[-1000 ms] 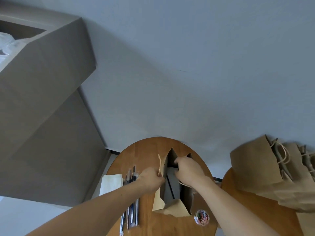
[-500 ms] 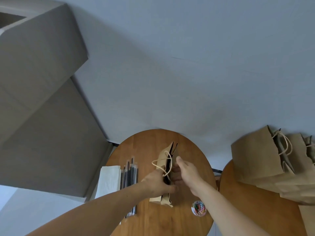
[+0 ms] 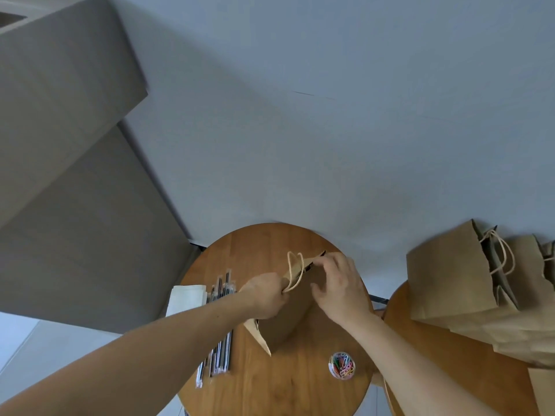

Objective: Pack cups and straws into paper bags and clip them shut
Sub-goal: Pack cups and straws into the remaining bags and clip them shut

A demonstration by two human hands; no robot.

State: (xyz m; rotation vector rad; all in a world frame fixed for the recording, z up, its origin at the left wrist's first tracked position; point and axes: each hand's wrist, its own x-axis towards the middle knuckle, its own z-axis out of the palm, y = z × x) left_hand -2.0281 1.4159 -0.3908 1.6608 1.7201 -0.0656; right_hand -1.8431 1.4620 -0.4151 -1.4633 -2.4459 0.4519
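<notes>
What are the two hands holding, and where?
Both hold the paper bag at its top edge: left hand grips near the rope handle, right hand pinches farther along.

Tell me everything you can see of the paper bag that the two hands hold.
The bag is brown paper with pale twisted cord handles. It stands on the round wooden table, leaning a little. Its mouth is pressed nearly flat, and a dark slit shows along the top edge. The left hand grips the top at the handles. The right hand pinches the top edge farther along. What is inside cannot be seen.
</notes>
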